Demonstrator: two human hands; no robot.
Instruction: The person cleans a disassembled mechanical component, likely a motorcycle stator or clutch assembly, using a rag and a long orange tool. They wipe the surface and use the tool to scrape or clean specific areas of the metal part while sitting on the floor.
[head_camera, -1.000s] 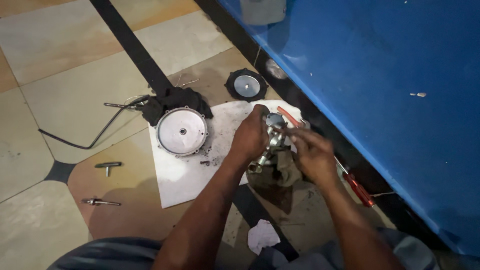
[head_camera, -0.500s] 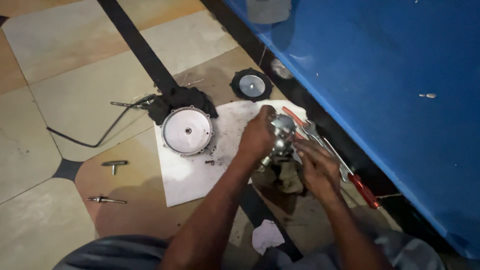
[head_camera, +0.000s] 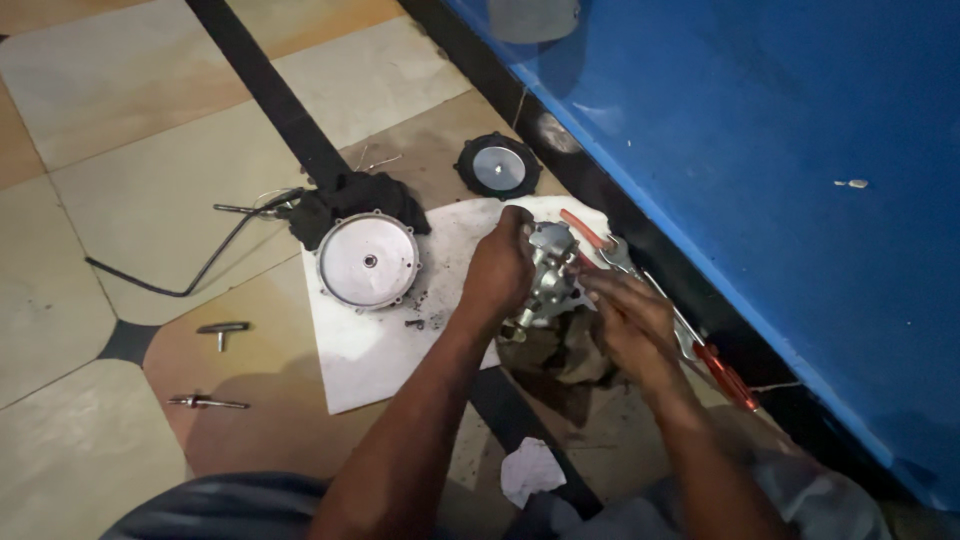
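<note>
My left hand (head_camera: 497, 268) grips a silvery cast metal housing (head_camera: 550, 278) from its left side and holds it just above a white sheet of paper (head_camera: 380, 345) on the tiled floor. My right hand (head_camera: 628, 320) touches the housing's right side with its fingertips; whether it holds a small part there is hidden. A dirty brown rag (head_camera: 562, 352) lies under the housing. A round silver cover plate (head_camera: 368, 262) with bolt lugs rests on the paper to the left, a small screw (head_camera: 414, 323) beside it.
A black rubber diaphragm with a metal disc (head_camera: 497, 166) lies farther away. Red-handled tools and a wrench (head_camera: 690, 340) lie along the blue wall (head_camera: 780, 150). A black cloth (head_camera: 345, 200), a black cable (head_camera: 190, 275), a T-handle key (head_camera: 221, 330), another tool (head_camera: 205, 403) and crumpled paper (head_camera: 530, 470) lie around.
My right hand has shifted a little down along the housing's right side; the left hand keeps its grip. The view has drifted slightly.
</note>
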